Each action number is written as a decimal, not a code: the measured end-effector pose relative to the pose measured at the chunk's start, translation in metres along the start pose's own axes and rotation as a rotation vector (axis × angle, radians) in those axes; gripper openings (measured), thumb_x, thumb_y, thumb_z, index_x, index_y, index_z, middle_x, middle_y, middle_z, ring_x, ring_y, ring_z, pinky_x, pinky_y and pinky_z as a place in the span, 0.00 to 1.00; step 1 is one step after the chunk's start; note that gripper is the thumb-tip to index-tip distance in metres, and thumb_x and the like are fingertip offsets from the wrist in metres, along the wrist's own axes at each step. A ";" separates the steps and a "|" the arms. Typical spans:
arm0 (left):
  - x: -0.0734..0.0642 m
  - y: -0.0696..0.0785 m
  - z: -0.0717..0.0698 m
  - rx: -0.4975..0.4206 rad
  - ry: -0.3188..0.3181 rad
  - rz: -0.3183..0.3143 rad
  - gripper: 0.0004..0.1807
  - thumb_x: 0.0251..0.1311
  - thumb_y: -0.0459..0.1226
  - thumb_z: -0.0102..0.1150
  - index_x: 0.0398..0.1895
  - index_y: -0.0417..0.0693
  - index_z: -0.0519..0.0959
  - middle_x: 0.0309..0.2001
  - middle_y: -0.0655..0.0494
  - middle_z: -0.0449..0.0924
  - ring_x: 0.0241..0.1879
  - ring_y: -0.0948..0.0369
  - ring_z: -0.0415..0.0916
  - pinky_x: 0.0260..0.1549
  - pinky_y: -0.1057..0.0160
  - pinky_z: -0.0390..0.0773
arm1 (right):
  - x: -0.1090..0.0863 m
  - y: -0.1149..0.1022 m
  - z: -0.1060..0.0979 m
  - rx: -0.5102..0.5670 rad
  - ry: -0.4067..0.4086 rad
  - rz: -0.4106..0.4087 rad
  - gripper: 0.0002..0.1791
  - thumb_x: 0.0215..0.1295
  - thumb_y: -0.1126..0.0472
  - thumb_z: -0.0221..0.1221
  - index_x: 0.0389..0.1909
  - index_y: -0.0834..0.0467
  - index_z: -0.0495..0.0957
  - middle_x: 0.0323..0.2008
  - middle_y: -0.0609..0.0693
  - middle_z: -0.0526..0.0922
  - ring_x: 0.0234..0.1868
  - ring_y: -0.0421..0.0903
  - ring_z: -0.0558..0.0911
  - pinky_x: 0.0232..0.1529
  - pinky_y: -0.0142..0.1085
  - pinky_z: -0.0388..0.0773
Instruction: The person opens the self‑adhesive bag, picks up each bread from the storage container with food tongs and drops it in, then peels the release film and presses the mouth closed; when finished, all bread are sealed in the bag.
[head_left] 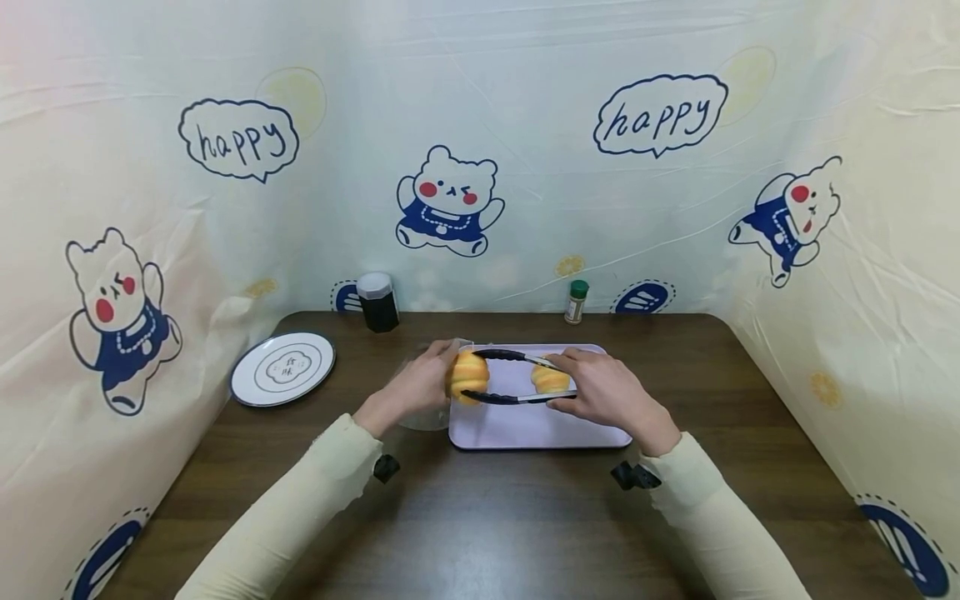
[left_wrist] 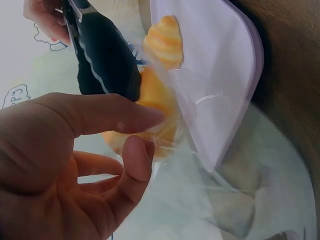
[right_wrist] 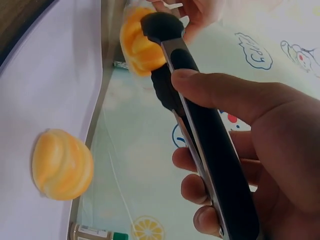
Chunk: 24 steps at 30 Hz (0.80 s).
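Observation:
My left hand [head_left: 431, 379] pinches the edge of a clear plastic bag [left_wrist: 235, 175] between thumb and finger, at the left end of a pale lilac tray [head_left: 525, 432]. In my right hand [head_left: 606, 390] are black-and-silver food tongs [right_wrist: 220, 160], thumb along one arm and fingers round the other. Their black tips clasp a golden bread roll [head_left: 470, 375] beside my left hand. Clear film overlaps this roll in the left wrist view, and I cannot tell how far inside the bag it is. A second bread roll [right_wrist: 63, 165] lies on the tray.
A white plate with a dark rim [head_left: 255, 371] sits at the table's left side. Toward the back stand a black jar with a pale lid [head_left: 378, 304] and a small green-capped shaker bottle [head_left: 576, 302]. Printed cloth [head_left: 525, 250] closes in the back and sides of the wooden table [head_left: 480, 517].

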<state>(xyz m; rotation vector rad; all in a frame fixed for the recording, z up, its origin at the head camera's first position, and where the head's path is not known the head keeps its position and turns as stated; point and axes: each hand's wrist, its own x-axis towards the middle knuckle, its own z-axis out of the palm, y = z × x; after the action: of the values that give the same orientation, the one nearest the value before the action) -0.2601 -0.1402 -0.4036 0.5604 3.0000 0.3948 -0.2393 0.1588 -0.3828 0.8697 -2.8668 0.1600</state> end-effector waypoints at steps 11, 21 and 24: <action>0.000 0.001 -0.002 0.095 0.015 -0.047 0.42 0.52 0.30 0.68 0.73 0.46 0.66 0.72 0.44 0.67 0.48 0.48 0.80 0.29 0.54 0.82 | 0.000 -0.004 -0.001 -0.018 -0.019 0.037 0.39 0.55 0.39 0.70 0.65 0.52 0.76 0.57 0.55 0.83 0.54 0.52 0.83 0.51 0.49 0.83; -0.002 0.003 -0.003 -0.072 -0.044 -0.053 0.55 0.52 0.38 0.74 0.79 0.43 0.50 0.79 0.45 0.51 0.58 0.48 0.73 0.56 0.47 0.78 | -0.001 -0.006 -0.002 -0.036 0.009 -0.039 0.38 0.55 0.40 0.70 0.66 0.50 0.75 0.57 0.53 0.83 0.54 0.52 0.83 0.50 0.50 0.84; -0.002 0.004 -0.004 -0.073 -0.047 -0.057 0.55 0.52 0.36 0.73 0.80 0.43 0.50 0.79 0.45 0.50 0.58 0.48 0.73 0.55 0.49 0.79 | 0.001 -0.005 0.000 -0.045 0.021 -0.035 0.38 0.55 0.39 0.70 0.65 0.51 0.75 0.57 0.53 0.83 0.55 0.53 0.83 0.52 0.50 0.83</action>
<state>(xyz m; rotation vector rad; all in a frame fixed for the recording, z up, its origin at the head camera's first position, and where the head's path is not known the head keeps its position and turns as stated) -0.2571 -0.1381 -0.3990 0.4696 2.9352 0.4781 -0.2368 0.1540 -0.3824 0.9042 -2.8226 0.0993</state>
